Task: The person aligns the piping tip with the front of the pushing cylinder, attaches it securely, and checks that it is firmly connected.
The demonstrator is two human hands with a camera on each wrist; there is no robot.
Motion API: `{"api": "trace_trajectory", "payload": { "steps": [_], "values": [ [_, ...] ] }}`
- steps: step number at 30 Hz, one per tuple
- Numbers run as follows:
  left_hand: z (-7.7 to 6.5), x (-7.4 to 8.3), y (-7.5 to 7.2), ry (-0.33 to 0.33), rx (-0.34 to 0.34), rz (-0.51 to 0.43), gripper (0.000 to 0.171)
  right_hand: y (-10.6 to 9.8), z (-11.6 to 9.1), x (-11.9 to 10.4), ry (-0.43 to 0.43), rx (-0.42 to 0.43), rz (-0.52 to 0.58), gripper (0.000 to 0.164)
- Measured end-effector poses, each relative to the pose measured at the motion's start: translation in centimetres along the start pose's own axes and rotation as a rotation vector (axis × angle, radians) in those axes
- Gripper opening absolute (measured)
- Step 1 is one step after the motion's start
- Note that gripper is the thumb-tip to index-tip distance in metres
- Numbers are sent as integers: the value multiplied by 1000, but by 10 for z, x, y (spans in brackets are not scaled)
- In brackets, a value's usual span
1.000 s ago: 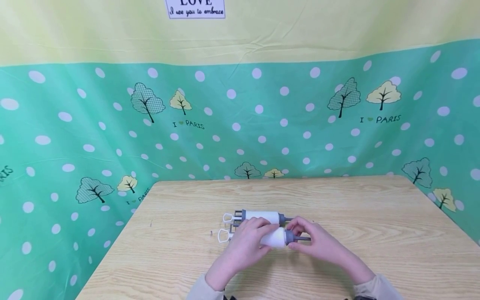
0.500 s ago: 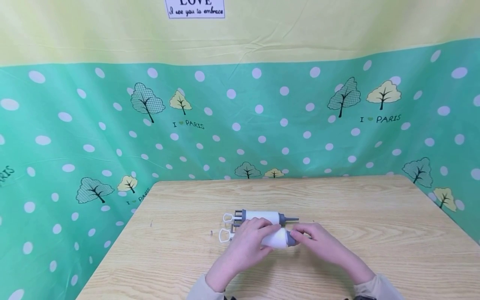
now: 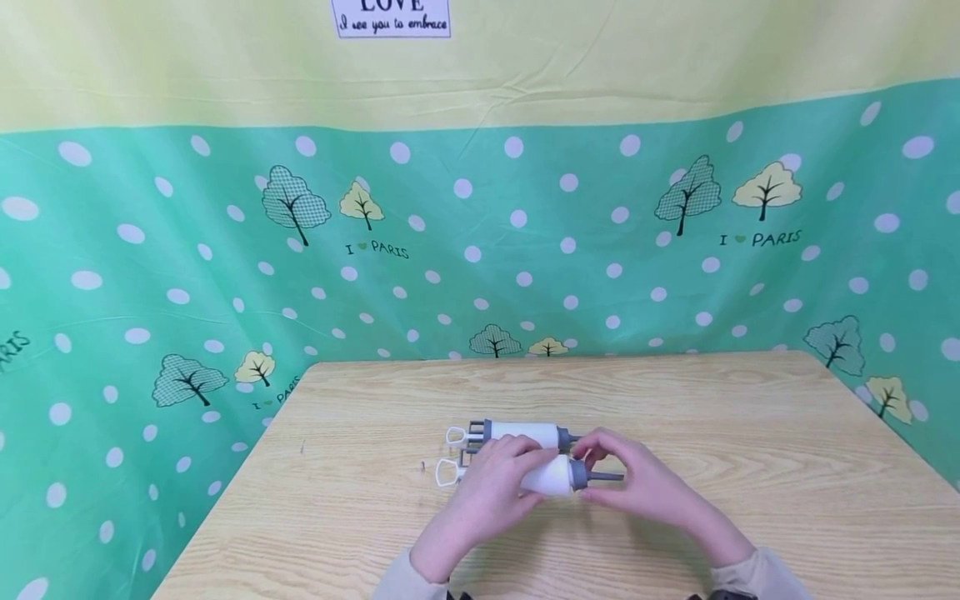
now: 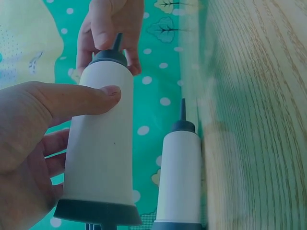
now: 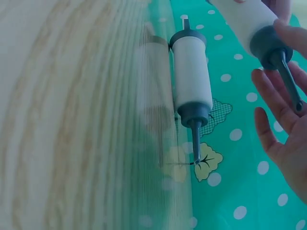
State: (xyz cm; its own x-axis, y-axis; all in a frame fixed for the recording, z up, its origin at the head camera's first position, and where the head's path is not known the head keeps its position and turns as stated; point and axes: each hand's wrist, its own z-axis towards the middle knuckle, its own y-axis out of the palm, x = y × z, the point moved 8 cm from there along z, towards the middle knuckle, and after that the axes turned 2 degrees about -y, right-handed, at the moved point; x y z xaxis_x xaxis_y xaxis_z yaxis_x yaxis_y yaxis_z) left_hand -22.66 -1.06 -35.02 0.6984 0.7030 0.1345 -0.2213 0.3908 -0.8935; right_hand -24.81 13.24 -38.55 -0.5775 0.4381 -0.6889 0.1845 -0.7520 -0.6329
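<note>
Two white icing syringes with grey caps and thin nozzles lie side by side in the head view, their loop plunger handles to the left. My left hand (image 3: 491, 492) grips the barrel of the nearer syringe (image 3: 549, 475), thumb laid across it in the left wrist view. At its nozzle end, my right hand (image 3: 641, 482) has thumb and fingertips on either side of the grey cap (image 5: 269, 47), the nozzle pointing toward its palm. Untouched, the farther syringe (image 5: 192, 72) rests just behind. Part of the held barrel is hidden by my left hand.
A wooden table (image 3: 360, 533) lies under both syringes. Behind it hangs a green and yellow curtain (image 3: 480, 250) with dots and printed trees. A tiny dark speck (image 3: 422, 467) sits left of the plunger handles.
My right hand turned inward over the cap and nozzle half a second ago, and now its fingers are spread round the cap again, baring the nozzle. The left hand stays put.
</note>
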Motion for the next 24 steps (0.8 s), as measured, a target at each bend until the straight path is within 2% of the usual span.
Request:
{"api": "trace_trajectory", "payload": {
  "steps": [9,18,24],
  "values": [
    [0,0,0,4,4,3,47,0,1,-4,-44,30,17,23],
    [0,3,-1,21,27,22,49,1,0,0,6,5,30,11],
    [0,4,-2,25,27,18,49,1,1,1,45,-25,70,13]
  ]
}}
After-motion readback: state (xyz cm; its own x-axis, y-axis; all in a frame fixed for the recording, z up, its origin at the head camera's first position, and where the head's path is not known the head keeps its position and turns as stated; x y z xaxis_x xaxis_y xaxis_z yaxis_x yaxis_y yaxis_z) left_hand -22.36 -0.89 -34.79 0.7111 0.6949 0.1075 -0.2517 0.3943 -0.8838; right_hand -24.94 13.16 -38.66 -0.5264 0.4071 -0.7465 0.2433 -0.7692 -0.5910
